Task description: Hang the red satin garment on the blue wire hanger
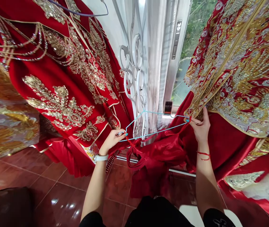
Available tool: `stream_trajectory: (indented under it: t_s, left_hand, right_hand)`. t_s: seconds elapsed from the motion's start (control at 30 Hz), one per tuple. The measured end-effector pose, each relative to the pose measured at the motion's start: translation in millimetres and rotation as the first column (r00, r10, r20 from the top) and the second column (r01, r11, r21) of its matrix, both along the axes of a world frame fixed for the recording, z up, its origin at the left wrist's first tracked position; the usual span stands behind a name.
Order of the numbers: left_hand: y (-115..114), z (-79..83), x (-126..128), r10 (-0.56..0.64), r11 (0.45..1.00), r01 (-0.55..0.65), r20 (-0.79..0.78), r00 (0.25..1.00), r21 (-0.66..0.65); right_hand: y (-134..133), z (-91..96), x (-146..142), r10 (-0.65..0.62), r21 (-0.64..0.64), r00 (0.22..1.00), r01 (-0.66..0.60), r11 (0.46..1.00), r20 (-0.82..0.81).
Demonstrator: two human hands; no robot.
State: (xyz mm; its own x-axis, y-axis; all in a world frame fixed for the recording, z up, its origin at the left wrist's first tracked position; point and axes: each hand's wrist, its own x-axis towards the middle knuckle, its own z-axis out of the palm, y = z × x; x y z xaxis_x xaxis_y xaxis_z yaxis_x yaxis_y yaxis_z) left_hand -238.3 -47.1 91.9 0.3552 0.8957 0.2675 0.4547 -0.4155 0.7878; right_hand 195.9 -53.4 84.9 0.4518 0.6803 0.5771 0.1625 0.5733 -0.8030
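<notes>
A light-blue wire hanger (157, 131) spans the gap between my hands, its hook up near a white scrolled grille. My left hand (114, 138) pinches the hanger's left end together with a thin red strap. At the hanger's right end, my right hand (201, 124) is closed on another red strap and the wire. From these straps a shiny red satin dress (158, 154) hangs down in loose folds below the hanger. My right fingers are close to the hem of a gold-beaded red jacket (233, 75).
Red garments with gold embroidery (63, 107) hang on the left. The white metal grille (138, 63) and a window frame (175, 47) stand behind the hanger. Below are red floor tiles (61, 189); a white seat edge (191, 214) shows at the bottom.
</notes>
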Motion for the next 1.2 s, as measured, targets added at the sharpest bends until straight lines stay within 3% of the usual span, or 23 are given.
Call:
stream_trajectory:
  t_s: [0.23,0.47,0.63,0.77,0.93,1.07,1.2]
  left_hand:
    - [-4,2.2,-1,0.042,0.999,-0.042,-0.005,0.999,-0.011]
    - [-3,-3.7,7,0.089,0.996,-0.089,0.044,0.995,-0.015]
    - [-6,-4.6,10,0.189,0.981,-0.19,0.041,0.981,0.021]
    - [-9,-9.5,9,0.281,0.956,-0.281,0.011,0.96,0.08]
    - [-7,-18.8,11,0.34,0.927,-0.334,-0.005,0.94,0.172]
    - [-11,-40.1,16,0.39,0.87,-0.395,0.078,0.918,0.295]
    - [-44,-89.1,20,0.547,0.741,-0.591,0.226,0.806,0.318]
  right_hand:
    - [12,19.7,-20,0.146,-0.07,0.98,-0.137,0.988,0.137]
    - [18,30.6,-40,0.186,-0.121,0.93,-0.155,0.98,0.317]
    - [23,28.9,-49,0.193,-0.167,0.893,-0.135,0.977,0.407]
    - [28,23.3,-51,0.107,-0.13,0.815,-0.04,0.991,0.569]
    - [29,16.3,-49,0.015,-0.063,0.608,0.059,0.996,0.794]
    - [26,11.0,-50,-0.029,-0.042,0.557,0.114,0.993,0.83]
    - [25,2.7,-54,-0.076,-0.03,0.592,0.166,0.986,0.802]
